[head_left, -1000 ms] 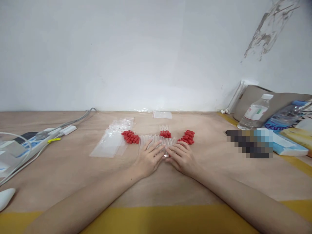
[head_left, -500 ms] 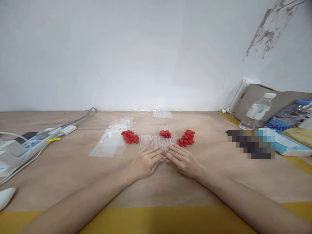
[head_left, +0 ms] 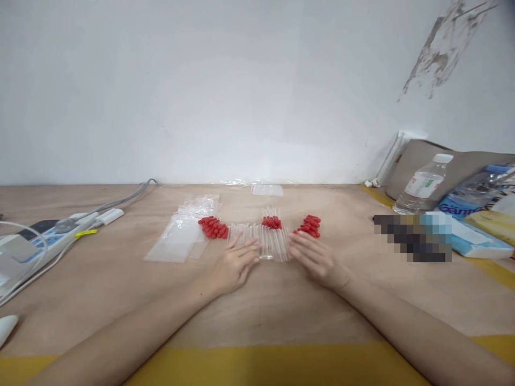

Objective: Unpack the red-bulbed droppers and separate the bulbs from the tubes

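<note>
A row of clear, thin tubes (head_left: 271, 244) lies side by side on the brown table covering. My left hand (head_left: 237, 264) rests over the row's left part, fingers stretched out and a little apart. At the row's right end is my right hand (head_left: 317, 260), slightly blurred, its fingers extended beside the tubes. Red rubber-like bulbs lie in a left pile (head_left: 213, 227) and a right pile (head_left: 310, 225). Behind the row, a few clear droppers (head_left: 271, 219) have red bulbs on their near ends. The tubes under my left fingers are partly hidden.
Clear zip bags (head_left: 173, 236) overlap at the left, and another bag (head_left: 267, 190) lies near the wall. A power strip (head_left: 56, 241) with cables stands far left. On the right are a water bottle (head_left: 422, 185), a blue packet (head_left: 470, 241) and a pixelated dark item (head_left: 414, 238).
My hands have moved apart, the right one shifting right and the left one slightly left. More of the clear tubes between them now shows.
</note>
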Action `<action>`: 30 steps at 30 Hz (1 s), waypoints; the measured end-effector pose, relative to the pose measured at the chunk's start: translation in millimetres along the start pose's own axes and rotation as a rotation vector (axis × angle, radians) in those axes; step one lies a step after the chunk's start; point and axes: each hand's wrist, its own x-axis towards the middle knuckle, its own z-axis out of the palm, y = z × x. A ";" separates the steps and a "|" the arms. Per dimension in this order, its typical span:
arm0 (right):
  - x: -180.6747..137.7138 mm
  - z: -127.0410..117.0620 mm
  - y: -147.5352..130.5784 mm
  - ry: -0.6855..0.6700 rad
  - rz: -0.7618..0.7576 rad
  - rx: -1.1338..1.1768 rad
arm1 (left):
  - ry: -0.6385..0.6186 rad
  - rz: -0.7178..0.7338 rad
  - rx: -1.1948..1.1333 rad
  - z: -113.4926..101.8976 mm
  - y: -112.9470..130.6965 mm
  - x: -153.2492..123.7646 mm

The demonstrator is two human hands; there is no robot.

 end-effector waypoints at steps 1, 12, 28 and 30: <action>-2.5 -2.0 5.3 0.032 0.089 -0.010 | 0.022 -0.041 0.013 -1.3 -2.7 -0.3; -7.9 -1.7 95.5 -0.037 1.228 0.090 | 0.025 -0.158 0.087 25.9 -14.2 24.6; -22.8 28.7 139.4 -0.334 1.379 0.247 | -0.193 -0.159 -0.018 55.2 18.1 76.6; -24.1 28.6 140.5 -0.345 1.381 0.238 | -0.188 -0.187 -0.064 54.0 19.5 76.6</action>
